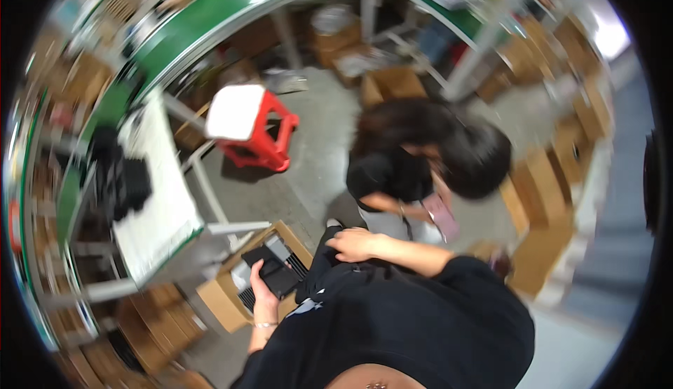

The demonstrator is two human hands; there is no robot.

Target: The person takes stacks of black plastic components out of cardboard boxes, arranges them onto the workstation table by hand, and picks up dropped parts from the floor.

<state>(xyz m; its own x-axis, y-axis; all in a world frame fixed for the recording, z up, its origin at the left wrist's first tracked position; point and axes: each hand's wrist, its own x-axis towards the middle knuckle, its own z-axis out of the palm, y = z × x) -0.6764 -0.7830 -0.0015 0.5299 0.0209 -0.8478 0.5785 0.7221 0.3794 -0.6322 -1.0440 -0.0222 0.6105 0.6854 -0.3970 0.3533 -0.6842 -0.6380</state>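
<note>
My left hand (263, 296) is closed on the side of a flat black box (272, 271), the thumb along its edge. The box is held over an open cardboard carton (223, 303), where more black, ribbed-looking pieces and a grey one stand. My right hand (354, 244) holds nothing and lies with fingers extended on my dark trouser leg (321, 268). Blur hides the finer detail of the fingers. Just beyond it, another person (392, 171) in a black top bends low, with a pink object (443, 219) at their hands.
A red stool (270, 133) with a white top stands ahead on the left. Beside me on the left is a white-covered table (158, 206) with a black bag-like item (126, 182). A green workbench (231, 0) curves across the back. Cardboard boxes (543, 185) line the right.
</note>
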